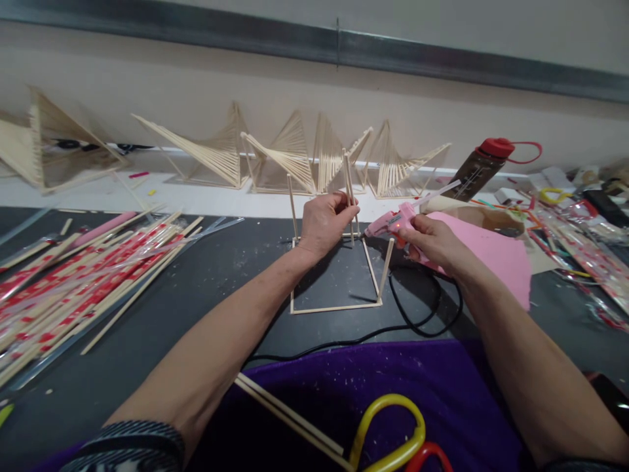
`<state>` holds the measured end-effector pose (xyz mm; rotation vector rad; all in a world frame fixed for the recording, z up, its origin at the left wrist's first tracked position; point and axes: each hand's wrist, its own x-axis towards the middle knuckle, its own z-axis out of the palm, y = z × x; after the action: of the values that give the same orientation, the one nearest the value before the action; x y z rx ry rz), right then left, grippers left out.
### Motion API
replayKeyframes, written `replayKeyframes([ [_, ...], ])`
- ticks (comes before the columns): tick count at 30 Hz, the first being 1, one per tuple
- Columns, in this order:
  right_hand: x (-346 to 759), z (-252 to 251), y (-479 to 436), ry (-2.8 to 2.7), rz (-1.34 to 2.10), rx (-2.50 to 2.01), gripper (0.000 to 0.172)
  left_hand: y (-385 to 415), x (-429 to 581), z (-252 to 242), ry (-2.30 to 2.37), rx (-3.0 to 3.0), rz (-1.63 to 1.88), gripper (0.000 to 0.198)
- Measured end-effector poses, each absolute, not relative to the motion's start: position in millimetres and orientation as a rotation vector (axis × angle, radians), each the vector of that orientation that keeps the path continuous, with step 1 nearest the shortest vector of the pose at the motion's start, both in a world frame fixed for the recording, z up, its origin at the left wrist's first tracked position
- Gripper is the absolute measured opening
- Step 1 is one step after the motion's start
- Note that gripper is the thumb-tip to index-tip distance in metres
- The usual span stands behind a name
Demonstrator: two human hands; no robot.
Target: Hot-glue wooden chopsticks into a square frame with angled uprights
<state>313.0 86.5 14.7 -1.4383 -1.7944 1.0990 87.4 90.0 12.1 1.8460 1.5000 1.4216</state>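
My left hand (322,224) is closed, pinching thin upright wooden sticks (346,172) at the back right corner of a square stick frame (337,308). The frame lies flat on the dark table; other short sticks stand up from its front right corner and back left corner. In my right hand (437,244) is a pink glue gun (388,224) with a small orange light and a clear glue stick (439,191) poking out behind. Its nozzle points left, right beside the foot of the pinched sticks; whether it touches them I cannot tell.
Several twisted stick models (285,154) line the wall. Packed wooden sticks (113,269) cover the left side. A red-capped bottle (479,169) and pink sheet (501,262) are on the right. A black cord (344,342) loops in front. Yellow-handled scissors (417,419) lie nearest me.
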Motion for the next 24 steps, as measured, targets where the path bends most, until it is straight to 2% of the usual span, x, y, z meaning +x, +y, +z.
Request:
replayKeyframes([
  [24,311.0,16.5,84.8,-1.774,1.043,-1.452,0.035,89.1,88.9,6.3,1.521,1.787,1.399,0.017],
])
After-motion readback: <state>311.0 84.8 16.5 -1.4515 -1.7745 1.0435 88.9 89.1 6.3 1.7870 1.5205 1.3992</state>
